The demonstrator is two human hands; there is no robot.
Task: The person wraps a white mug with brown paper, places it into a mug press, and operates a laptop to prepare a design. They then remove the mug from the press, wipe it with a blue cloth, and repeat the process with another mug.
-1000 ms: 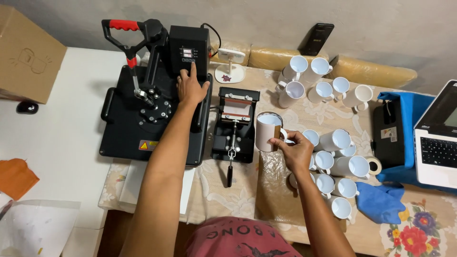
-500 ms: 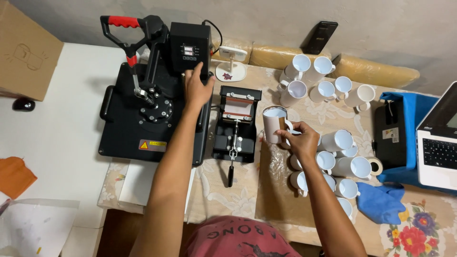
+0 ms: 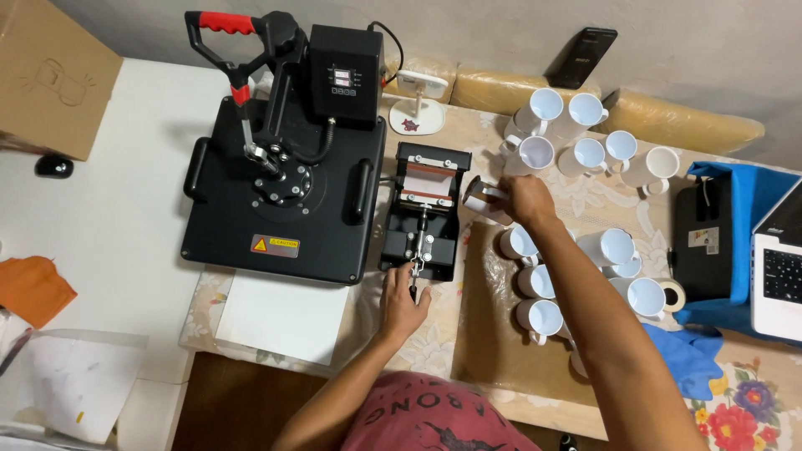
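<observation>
My right hand grips a white mug turned on its side, right beside the open end of the small black mug press. At the near end of that press, my left hand rests on its lever handle, fingers curled around it. The large black heat press with a red-gripped handle stands to the left, untouched.
Several white mugs stand behind the press and to the right of my arm. A laptop and a blue cloth lie at the right. A cardboard box sits far left, a phone against the wall.
My left hand left the heat press's control box and came down to the mug press lever. My right hand tipped the mug sideways and carried it toward the mug press.
</observation>
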